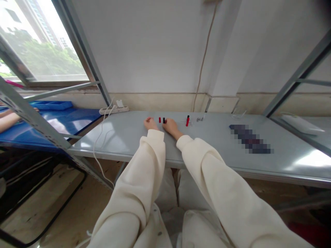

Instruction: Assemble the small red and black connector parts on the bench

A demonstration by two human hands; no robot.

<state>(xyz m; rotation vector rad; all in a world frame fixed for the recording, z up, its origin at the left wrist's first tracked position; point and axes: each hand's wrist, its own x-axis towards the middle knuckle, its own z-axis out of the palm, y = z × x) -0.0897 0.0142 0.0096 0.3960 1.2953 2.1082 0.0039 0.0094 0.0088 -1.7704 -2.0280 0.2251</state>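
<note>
My left hand rests on the grey table with its fingers curled together; what they hold, if anything, is too small to make out. Just right of it stands a short red cylinder, touched by neither hand. A small black cylinder is upright beside the red one, at the closed fingertips of my right hand. Farther right stands a red tube with a black top. Several small metal pieces lie beyond the tube.
A white power strip with a cable sits at the table's back left. A blurred dark object lies to the right. Metal frame posts flank the table. Another person's arm shows over a blue table at left.
</note>
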